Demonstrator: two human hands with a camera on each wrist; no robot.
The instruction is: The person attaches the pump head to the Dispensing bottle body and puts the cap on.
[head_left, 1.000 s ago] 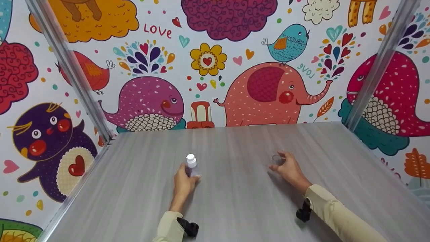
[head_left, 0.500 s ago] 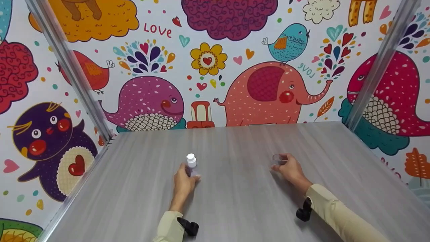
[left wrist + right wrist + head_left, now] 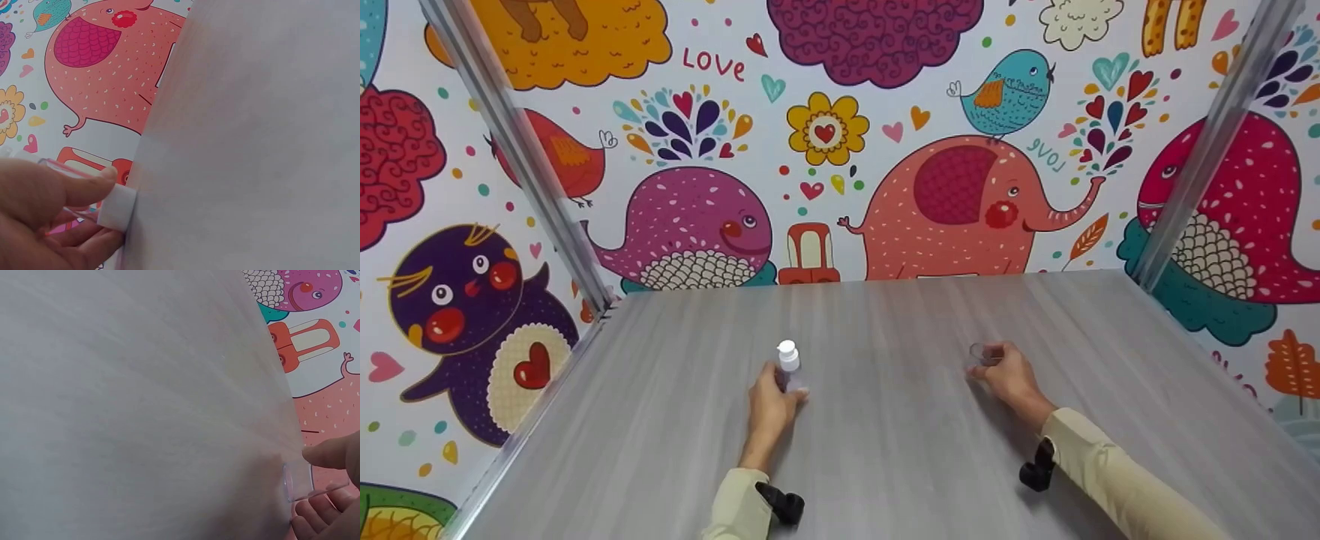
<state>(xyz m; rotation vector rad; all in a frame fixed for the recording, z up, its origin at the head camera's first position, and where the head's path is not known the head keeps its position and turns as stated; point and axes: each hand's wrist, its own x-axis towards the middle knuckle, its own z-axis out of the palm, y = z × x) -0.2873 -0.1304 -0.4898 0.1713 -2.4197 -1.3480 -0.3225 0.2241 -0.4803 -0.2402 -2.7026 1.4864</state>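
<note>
A small pump bottle [image 3: 789, 356] with a white pump top and a clear, faintly lilac body stands upright on the grey table. My left hand [image 3: 771, 409] grips its body between thumb and fingers; the left wrist view shows the bottle's white base [image 3: 117, 208] right at the tabletop. Well to the right, my right hand [image 3: 1011, 379] holds a small clear plastic cup-shaped piece [image 3: 299, 481], thumb on one side and curled fingers on the other. Its round rim [image 3: 976, 351] shows beyond the fingertips in the head view, and its lower end is close to the table.
The grey wood-grain table [image 3: 877, 450] spans the space between and in front of both hands. Behind it rises a wall [image 3: 840, 180] printed with cartoon animals. Metal posts [image 3: 529, 169] stand at the back corners. Black wrist mounts [image 3: 781, 504] sit on both sleeves.
My right hand's fingers have shifted slightly to the right along the clear piece. My left hand and the pump bottle have stayed in place.
</note>
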